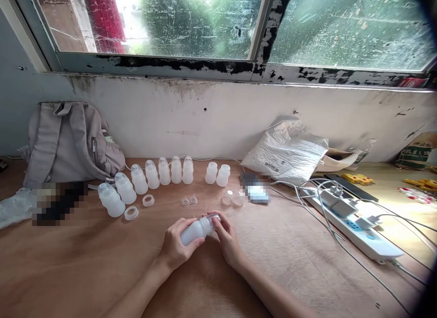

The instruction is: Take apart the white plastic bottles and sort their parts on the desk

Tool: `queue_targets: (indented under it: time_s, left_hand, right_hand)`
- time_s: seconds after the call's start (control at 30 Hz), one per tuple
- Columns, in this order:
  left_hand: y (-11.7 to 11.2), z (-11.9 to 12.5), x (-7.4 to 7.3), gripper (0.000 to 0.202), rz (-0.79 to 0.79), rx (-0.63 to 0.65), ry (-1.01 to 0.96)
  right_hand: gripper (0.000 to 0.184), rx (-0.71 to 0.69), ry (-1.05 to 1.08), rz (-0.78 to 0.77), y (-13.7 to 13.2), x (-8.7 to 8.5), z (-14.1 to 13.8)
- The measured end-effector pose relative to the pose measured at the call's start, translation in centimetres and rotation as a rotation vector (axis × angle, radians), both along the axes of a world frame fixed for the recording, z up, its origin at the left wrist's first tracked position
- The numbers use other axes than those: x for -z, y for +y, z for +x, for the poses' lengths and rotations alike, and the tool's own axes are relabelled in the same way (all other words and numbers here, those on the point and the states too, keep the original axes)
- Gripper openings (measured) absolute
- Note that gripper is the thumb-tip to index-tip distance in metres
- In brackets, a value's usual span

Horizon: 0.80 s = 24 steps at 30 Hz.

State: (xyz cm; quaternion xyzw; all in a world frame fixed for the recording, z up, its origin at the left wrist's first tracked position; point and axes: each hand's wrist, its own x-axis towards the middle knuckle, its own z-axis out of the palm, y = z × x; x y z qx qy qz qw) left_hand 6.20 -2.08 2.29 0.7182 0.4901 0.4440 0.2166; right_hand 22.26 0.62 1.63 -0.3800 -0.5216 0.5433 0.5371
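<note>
A frosted white baby bottle lies tilted between my hands above the table's near middle. My left hand is wrapped round its body. At the upper right end, the fingers of my right hand grip its clear cap. Behind them on the table are two small clear nipples and two clear domed caps. Two ring collars lie to the left. Several capped bottles stand in a curved row, and two bottles without caps stand right of it.
A grey backpack leans on the wall at the left, by a clear plastic bag. To the right are a silver padded bag, a white power strip and loose cables. The window wall bounds the table's back.
</note>
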Motion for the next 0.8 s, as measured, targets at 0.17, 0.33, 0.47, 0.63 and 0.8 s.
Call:
queue_targets:
  time_s: [0.17,0.33,0.47,0.63,0.8]
  left_hand:
    - [-0.1,0.0,0.3,0.038,0.046,-0.03,0.042]
    - [0.7,-0.6,1.2,0.042,0.113,-0.052,0.172]
    - [1.8,-1.0,1.9,0.058,0.172,-0.096,0.217]
    - [3.0,-2.5,2.2,0.052,0.17,-0.229,0.203]
    - [3.9,-4.1,2.7,0.037,0.136,-0.317,0.257]
  right_hand:
    - [0.025,-0.016,0.018,-0.026,-0.1,-0.4,-0.3]
    - [0.035,-0.005,-0.097,-0.03,0.5,-1.1,0.0]
    - [0.035,0.067,-0.119,0.039,2.4,-2.5,0.9]
    - [0.034,0.228,-0.256,0.297,6.1,-6.0,1.8]
    - [0.03,0.323,-0.719,0.607,10.8,-8.1,0.5]
